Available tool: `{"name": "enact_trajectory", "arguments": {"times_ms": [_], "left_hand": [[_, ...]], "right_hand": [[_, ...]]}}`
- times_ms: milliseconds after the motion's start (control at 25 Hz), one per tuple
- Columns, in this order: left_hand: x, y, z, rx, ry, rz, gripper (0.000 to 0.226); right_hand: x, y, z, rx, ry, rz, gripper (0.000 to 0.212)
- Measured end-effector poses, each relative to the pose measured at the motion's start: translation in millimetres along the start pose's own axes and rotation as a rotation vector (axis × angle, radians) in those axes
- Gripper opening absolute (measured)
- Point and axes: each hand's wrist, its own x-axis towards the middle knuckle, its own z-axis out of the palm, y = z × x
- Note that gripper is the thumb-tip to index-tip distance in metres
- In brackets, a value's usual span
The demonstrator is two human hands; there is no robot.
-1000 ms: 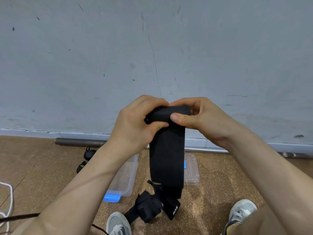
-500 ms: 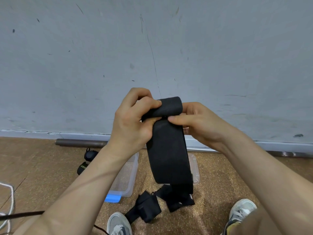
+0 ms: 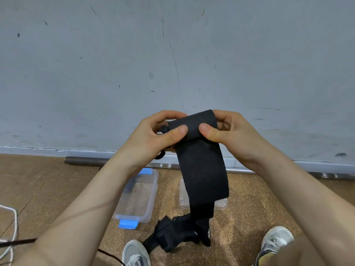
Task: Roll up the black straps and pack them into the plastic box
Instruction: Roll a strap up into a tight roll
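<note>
Head cam: L hand & R hand both pinch the rolled top of black strap, held up before grey wall. The strap's tail is heaped on floor btw shoes. Plastic box sits open below, partly under L forearm. Lid is mostly behind strap. Metal pipe runs along wall base. Cords are cut off at the left edge.

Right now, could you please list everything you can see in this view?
Wall: one, grey, ahead.
Floor: one, brown, below.
Strap: one, black, half-rolled, held mid-air.
Heap: strap ends, count unclear, black, floor under strap.
Box: one, clear, blue clips, floor at left.
Lid: one, clear, floor behind strap.
Pipe: one, grey, wall foot.
Cord: one, white, far left.
Cable: one, black, lower left.
Shoes: two, grey, bottom edge.
Hands: two, bare, left hand and right hand gripping strap.
</note>
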Motion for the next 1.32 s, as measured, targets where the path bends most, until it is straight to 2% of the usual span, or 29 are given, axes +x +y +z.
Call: {"name": "enact_trajectory", "arguments": {"times_ms": [80,160,280,360,520,640,760,920,1000,1120,1200,1320], "left_hand": [[0,2,5,0.004,0.127,-0.01,0.035],[0,4,9,-0.003,0.177,0.009,0.032],[-2,8,13,-0.101,0.239,0.033,0.031],[-2,7,17,-0.098,0.257,0.06,0.032],[0,-2,20,0.048,0.294,0.151,0.038],[0,-10,22,0.263,0.291,0.284,0.046],[1,-13,23,0.423,0.277,0.37,0.045],[3,-4,16,0.119,0.222,0.134,0.037],[3,-1,8,0.073,0.129,0.019,0.032],[0,-3,2,0.031,-0.037,-0.016,0.026],[-1,-3,8,0.001,0.006,0.014,0.027],[-2,-3,14,-0.052,0.113,0.041,0.029]], "right_hand": [[-1,1,1,-0.055,0.028,-0.011,0.024],[0,1,3,-0.042,0.036,-0.007,0.028],[3,3,3,0.086,-0.013,0.079,0.052],[4,4,2,0.051,-0.04,0.134,0.059],[3,1,5,0.113,-0.082,0.161,0.053],[2,1,12,0.192,0.044,0.222,0.055],[2,3,14,0.15,0.133,0.176,0.046],[3,1,10,0.199,0.171,0.119,0.043],[2,1,10,0.151,0.162,0.097,0.039],[0,1,14,0.036,0.129,0.038,0.039],[1,1,16,0.011,0.144,0.032,0.043],[4,0,15,0.106,0.072,0.173,0.057]]}}
